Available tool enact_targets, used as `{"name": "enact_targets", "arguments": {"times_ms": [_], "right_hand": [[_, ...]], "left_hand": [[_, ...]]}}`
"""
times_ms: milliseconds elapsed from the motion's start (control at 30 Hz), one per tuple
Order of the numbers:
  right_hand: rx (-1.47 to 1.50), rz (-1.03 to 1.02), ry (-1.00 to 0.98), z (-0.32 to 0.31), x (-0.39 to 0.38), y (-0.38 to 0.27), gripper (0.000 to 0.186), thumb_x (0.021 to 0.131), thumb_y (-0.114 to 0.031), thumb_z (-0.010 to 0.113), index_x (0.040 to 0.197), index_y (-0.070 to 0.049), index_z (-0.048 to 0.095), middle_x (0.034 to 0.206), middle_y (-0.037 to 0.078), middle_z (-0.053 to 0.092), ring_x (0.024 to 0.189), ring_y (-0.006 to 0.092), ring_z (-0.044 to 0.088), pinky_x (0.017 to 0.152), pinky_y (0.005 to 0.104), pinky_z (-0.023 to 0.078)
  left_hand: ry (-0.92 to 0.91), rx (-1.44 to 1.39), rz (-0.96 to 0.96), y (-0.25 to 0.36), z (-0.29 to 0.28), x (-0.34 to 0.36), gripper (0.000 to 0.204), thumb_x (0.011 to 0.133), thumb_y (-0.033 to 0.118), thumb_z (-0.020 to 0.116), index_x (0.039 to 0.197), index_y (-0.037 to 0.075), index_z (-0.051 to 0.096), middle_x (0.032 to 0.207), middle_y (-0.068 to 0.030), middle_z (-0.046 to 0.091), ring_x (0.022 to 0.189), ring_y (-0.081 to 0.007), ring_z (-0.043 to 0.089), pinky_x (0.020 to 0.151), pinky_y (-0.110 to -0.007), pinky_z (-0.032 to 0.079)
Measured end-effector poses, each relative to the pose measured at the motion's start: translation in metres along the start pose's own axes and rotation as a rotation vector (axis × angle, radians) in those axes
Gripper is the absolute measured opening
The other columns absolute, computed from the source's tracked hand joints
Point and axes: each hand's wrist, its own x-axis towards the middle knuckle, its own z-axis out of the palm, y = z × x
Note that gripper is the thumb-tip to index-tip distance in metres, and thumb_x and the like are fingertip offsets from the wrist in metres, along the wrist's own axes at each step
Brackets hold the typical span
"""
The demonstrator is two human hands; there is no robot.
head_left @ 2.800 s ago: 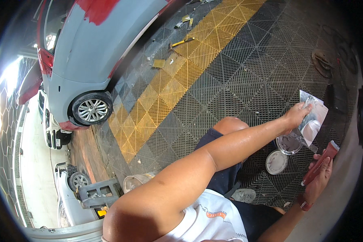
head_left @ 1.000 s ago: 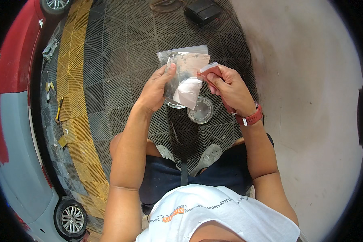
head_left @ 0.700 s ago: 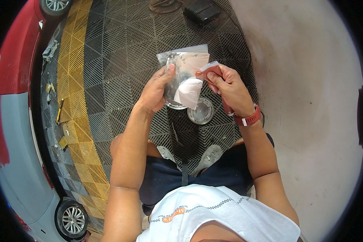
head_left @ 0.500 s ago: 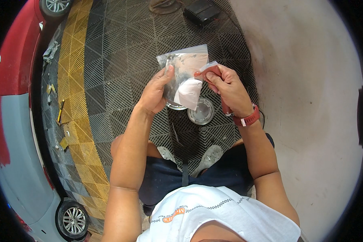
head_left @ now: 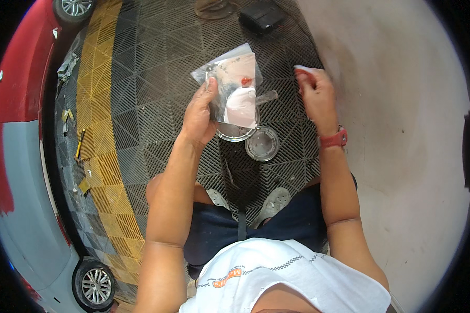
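Observation:
My left hand (head_left: 198, 110) grips a thin, flat mixing board (head_left: 218, 70) by its left edge, thumb on top. On the board sit a smooth mound of pale pinkish-white putty (head_left: 240, 106) and a small blob of red paste (head_left: 246, 81). Grey smears mark the board's upper part. Off to the right, apart from the board, my right hand (head_left: 319, 99) is closed around a red squeeze tube (head_left: 304, 74), mostly hidden by the fingers. Below the board show the rim of a round can (head_left: 236, 139) and a round lid (head_left: 262, 144). A clear strip (head_left: 268, 97) lies beside the board.
Dark grille floor tiles (head_left: 156, 94) with a yellow band (head_left: 96, 120) spread around me. A red and grey car (head_left: 21, 172) stands at left, near a yellow-handled tool (head_left: 79, 145) and scraps. A pale panel (head_left: 386, 130) borders the right. A black box (head_left: 261, 18) lies ahead.
My right hand has moved right, away from the board, with the red tube. A blob of red paste now stands separately on the board. The board has shifted slightly left and up.

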Motion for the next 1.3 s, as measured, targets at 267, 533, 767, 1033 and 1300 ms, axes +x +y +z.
{"name": "enact_targets", "arguments": {"times_ms": [267, 533, 767, 1033, 1300], "right_hand": [[-0.29, 0.633, -0.414, 0.06, -0.081, 0.255, 0.046, 0.101, -0.028, 0.065, 0.134, 0.005, 0.07, 0.133, 0.028, 0.073, 0.133, 0.0452, 0.066, 0.112, 0.0484, 0.051], [0.504, 0.497, 0.176, 0.06, -0.062, 0.03, 0.059, 0.105, -0.032, 0.074, 0.15, -0.002, 0.05, 0.128, 0.015, 0.069, 0.112, 0.0297, 0.07, 0.105, 0.0431, 0.056], [1.36, 0.878, -0.5, -0.004, -0.008, -0.237, 0.045, 0.107, -0.015, 0.073, 0.146, -0.012, 0.052, 0.131, 0.007, 0.067, 0.114, 0.0177, 0.069, 0.099, 0.0387, 0.059], [0.323, -0.188, -0.762, -0.19, 0.065, -0.51, 0.054, 0.099, 0.009, 0.06, 0.148, -0.015, 0.059, 0.149, 0.011, 0.061, 0.118, 0.03, 0.069, 0.102, 0.0504, 0.056], [-0.143, -1.063, -0.919, -0.278, -0.014, -0.661, 0.068, 0.083, 0.009, 0.064, 0.141, -0.027, 0.072, 0.159, 0.012, 0.054, 0.152, 0.0432, 0.044, 0.125, 0.0738, 0.026]], "left_hand": [[-0.024, -0.137, 0.08, 0.002, -0.01, -0.002, 0.054, 0.117, 0.04, 0.05, 0.155, 0.001, 0.053, 0.147, -0.0138, 0.068, 0.132, -0.0256, 0.068, 0.115, -0.045, 0.053], [-0.131, -0.499, 0.045, 0.015, -0.005, -0.04, 0.057, 0.117, 0.039, 0.048, 0.158, 0.0, 0.049, 0.151, -0.0171, 0.065, 0.135, -0.0322, 0.066, 0.119, -0.049, 0.051], [0.046, -0.554, -0.026, 0.094, 0.086, -0.175, 0.055, 0.116, 0.04, 0.052, 0.159, 0.005, 0.05, 0.151, -0.0126, 0.064, 0.138, -0.0276, 0.064, 0.118, -0.046, 0.051], [0.467, -0.015, 0.278, 0.25, 0.186, -0.344, 0.051, 0.118, 0.039, 0.05, 0.157, 0.005, 0.051, 0.15, -0.0121, 0.064, 0.138, -0.0243, 0.061, 0.119, -0.042, 0.047], [0.861, 0.373, 0.508, 0.364, 0.303, -0.493, 0.049, 0.119, 0.037, 0.049, 0.157, 0.005, 0.05, 0.153, -0.0137, 0.06, 0.141, -0.0234, 0.053, 0.12, -0.037, 0.039]]}}
